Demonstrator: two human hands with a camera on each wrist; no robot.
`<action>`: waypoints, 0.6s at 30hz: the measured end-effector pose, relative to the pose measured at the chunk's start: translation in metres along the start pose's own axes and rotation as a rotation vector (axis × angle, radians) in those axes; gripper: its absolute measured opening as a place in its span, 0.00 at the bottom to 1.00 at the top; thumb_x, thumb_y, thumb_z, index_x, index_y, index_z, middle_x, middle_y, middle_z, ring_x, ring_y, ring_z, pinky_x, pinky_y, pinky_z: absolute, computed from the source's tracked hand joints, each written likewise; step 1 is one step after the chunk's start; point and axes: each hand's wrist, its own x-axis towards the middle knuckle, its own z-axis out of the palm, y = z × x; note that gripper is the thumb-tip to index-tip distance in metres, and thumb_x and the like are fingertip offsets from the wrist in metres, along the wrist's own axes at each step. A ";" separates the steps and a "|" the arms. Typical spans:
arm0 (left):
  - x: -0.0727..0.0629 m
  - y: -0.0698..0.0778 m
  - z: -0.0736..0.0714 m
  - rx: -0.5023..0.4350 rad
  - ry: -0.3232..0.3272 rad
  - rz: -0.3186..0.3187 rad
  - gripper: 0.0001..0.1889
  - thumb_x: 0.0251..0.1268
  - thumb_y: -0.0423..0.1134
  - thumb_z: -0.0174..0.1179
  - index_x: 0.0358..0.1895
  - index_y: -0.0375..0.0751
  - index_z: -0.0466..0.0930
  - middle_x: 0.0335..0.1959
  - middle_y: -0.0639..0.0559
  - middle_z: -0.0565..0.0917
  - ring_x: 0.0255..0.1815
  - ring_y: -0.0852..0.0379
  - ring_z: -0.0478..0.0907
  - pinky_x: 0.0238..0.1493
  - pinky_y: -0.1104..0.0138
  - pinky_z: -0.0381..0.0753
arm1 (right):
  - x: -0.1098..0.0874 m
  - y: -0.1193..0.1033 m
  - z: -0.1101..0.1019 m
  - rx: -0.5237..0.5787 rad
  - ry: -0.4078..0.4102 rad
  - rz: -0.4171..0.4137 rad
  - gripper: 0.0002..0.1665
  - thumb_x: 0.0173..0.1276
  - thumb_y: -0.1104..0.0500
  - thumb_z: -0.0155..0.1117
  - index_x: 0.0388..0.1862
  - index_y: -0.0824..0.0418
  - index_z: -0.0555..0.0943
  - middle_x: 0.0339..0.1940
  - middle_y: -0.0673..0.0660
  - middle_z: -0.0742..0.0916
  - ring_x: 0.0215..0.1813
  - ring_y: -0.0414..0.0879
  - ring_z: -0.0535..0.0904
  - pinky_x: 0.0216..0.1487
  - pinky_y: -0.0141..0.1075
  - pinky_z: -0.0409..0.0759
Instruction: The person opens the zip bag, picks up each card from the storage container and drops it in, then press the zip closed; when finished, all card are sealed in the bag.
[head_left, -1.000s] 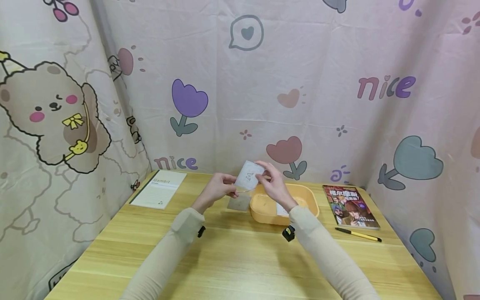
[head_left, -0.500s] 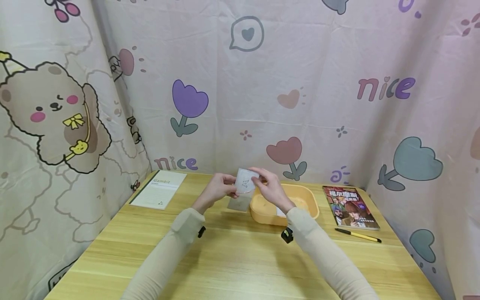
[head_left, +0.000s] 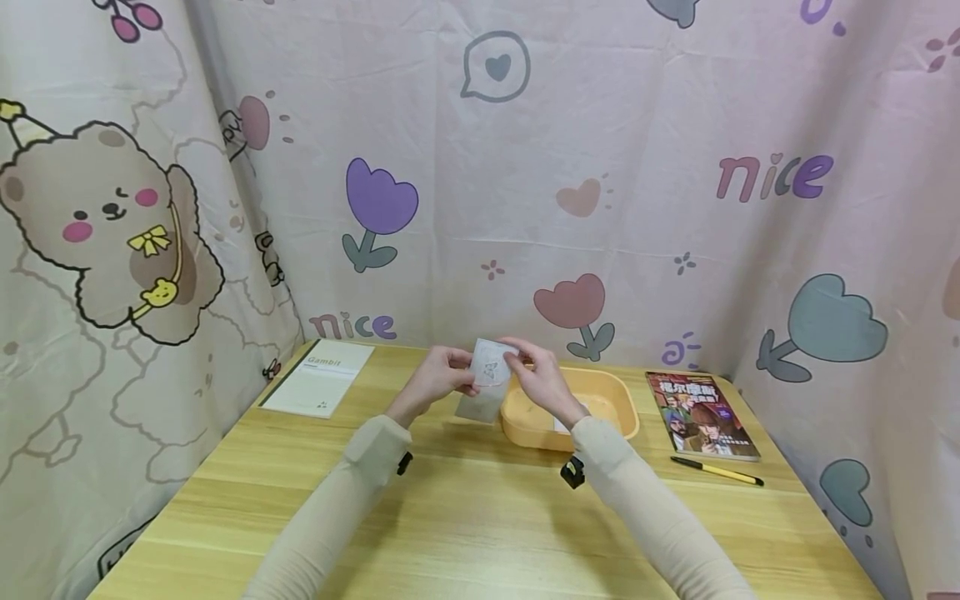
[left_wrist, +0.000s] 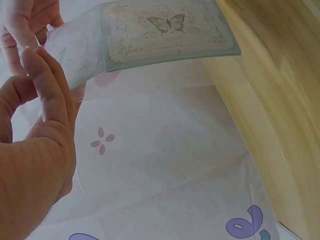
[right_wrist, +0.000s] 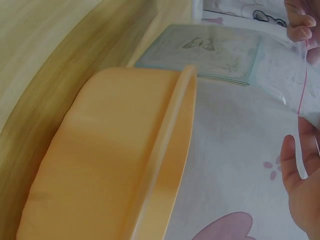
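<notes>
A clear zip bag (head_left: 480, 406) with a red zip line hangs between the hands, holding a stack of butterfly-print cards (left_wrist: 170, 31). Above the zip, a small pale card (head_left: 491, 365) with a butterfly drawing overlaps the bag's mouth in the head view. My left hand (head_left: 438, 377) pinches the bag at one end of the zip. On the card's upper right edge, my right hand (head_left: 542, 372) keeps a pinch between thumb and fingers. Just under the right hand sits a yellow plastic basket (head_left: 525, 433).
Inside the basket lies a white slip (head_left: 560, 424), partly hidden by the right wrist. A Gambit notepad (head_left: 318, 379) is at the back left. On the right are a comic book (head_left: 703, 415) and a yellow-black pen (head_left: 717, 471). Printed curtains surround the table.
The card has come down and left, from a tilted pose to nearly upright at the bag's mouth. My right hand moved with it; the left hand has stayed almost still.
</notes>
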 end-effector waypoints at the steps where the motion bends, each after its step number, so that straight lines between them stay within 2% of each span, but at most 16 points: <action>1: 0.000 0.000 0.000 0.002 0.002 -0.001 0.16 0.60 0.22 0.58 0.52 0.25 0.80 0.42 0.34 0.86 0.26 0.57 0.83 0.36 0.63 0.89 | 0.000 0.000 0.000 0.005 0.012 0.006 0.16 0.73 0.62 0.58 0.57 0.54 0.82 0.43 0.57 0.89 0.41 0.48 0.84 0.34 0.30 0.81; 4: 0.000 0.001 0.000 0.007 0.008 -0.009 0.15 0.60 0.22 0.58 0.51 0.25 0.81 0.41 0.36 0.86 0.26 0.57 0.83 0.36 0.63 0.89 | 0.001 0.001 0.001 0.024 0.026 0.027 0.16 0.73 0.62 0.59 0.56 0.54 0.83 0.39 0.56 0.89 0.42 0.47 0.85 0.34 0.30 0.80; 8: 0.000 -0.001 -0.001 0.018 0.011 -0.011 0.15 0.60 0.22 0.57 0.51 0.25 0.81 0.40 0.36 0.86 0.26 0.57 0.83 0.36 0.64 0.89 | 0.000 0.002 0.001 0.018 0.012 0.042 0.15 0.73 0.60 0.60 0.56 0.53 0.83 0.29 0.55 0.87 0.38 0.46 0.83 0.27 0.29 0.76; 11: 0.000 -0.001 -0.001 0.014 0.010 -0.013 0.16 0.61 0.22 0.58 0.53 0.26 0.81 0.41 0.36 0.86 0.26 0.56 0.83 0.36 0.63 0.89 | 0.000 0.002 -0.001 0.010 -0.012 0.030 0.15 0.72 0.59 0.60 0.55 0.53 0.83 0.25 0.56 0.83 0.35 0.46 0.80 0.23 0.28 0.72; 15: 0.000 -0.001 -0.001 -0.003 0.009 -0.016 0.17 0.62 0.23 0.59 0.55 0.26 0.80 0.44 0.35 0.86 0.27 0.56 0.83 0.37 0.63 0.89 | -0.001 0.002 -0.005 0.004 -0.027 -0.012 0.13 0.71 0.60 0.61 0.53 0.54 0.84 0.26 0.56 0.83 0.35 0.46 0.79 0.21 0.29 0.71; 18: -0.001 -0.001 -0.001 -0.003 0.006 -0.004 0.17 0.62 0.23 0.58 0.56 0.25 0.79 0.45 0.34 0.85 0.27 0.57 0.83 0.36 0.64 0.89 | -0.002 0.003 -0.005 -0.018 -0.035 -0.071 0.12 0.69 0.62 0.64 0.50 0.55 0.86 0.33 0.55 0.88 0.36 0.45 0.80 0.24 0.31 0.77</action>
